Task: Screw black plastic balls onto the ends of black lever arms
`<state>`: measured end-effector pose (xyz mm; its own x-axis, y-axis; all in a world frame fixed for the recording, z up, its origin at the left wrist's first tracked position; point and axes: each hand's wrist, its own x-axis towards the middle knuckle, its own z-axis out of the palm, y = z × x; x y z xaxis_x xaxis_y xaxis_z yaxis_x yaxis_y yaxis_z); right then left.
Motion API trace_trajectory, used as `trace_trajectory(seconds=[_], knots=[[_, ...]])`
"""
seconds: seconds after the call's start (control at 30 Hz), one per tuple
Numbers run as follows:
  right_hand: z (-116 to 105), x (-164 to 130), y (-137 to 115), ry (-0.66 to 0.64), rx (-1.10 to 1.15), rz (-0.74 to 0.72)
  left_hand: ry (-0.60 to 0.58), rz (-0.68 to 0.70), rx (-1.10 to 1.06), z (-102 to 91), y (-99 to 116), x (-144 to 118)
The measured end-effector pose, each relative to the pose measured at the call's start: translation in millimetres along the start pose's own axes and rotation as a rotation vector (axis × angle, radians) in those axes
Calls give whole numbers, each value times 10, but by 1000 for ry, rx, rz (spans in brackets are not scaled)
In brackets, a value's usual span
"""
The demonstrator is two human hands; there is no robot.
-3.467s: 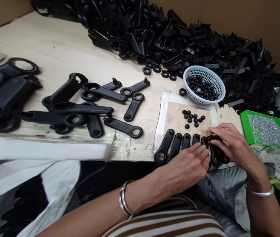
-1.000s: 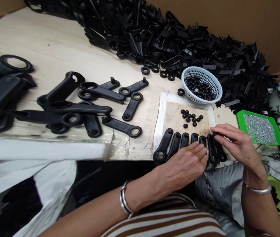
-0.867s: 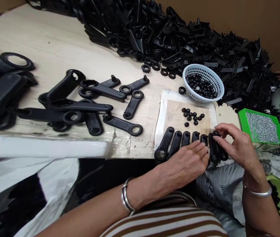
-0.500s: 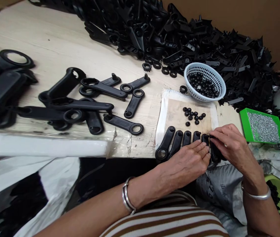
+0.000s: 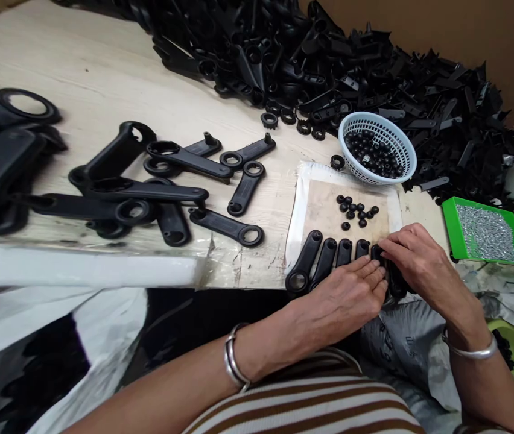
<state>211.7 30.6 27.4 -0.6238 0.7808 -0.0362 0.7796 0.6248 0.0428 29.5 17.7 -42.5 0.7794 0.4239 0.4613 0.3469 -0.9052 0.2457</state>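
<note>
My left hand (image 5: 345,298) lies flat, fingers together, pressing down a row of black handles (image 5: 324,262) at the near edge of the table (image 5: 103,78). My right hand (image 5: 417,262) has fingertips pinched on the rightmost handle's end; whether it holds a small black cap (image 5: 345,226) is hidden.

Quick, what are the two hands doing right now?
Left hand: open, lying flat on the row of black plastic handles.
Right hand: fingers curled down onto the handles at the row's right end; whether it grips one cannot be told.
</note>
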Motion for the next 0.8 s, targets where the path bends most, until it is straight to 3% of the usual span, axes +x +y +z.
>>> trace_trajectory(seconds=[0.27, 0.5, 0.67, 0.8], knots=[[-61, 46, -24, -135, -135, -50, -30, 4, -15, -38, -2, 0], [-99, 82, -118, -133, -204, -57, -29, -7, -21, -32, 1, 5], [-66, 70, -48, -147, -120, -75, 0, -8, -3, 15, 2, 12], [12, 58, 58, -33, 64, -69, 12, -2, -6, 38, 0, 8]])
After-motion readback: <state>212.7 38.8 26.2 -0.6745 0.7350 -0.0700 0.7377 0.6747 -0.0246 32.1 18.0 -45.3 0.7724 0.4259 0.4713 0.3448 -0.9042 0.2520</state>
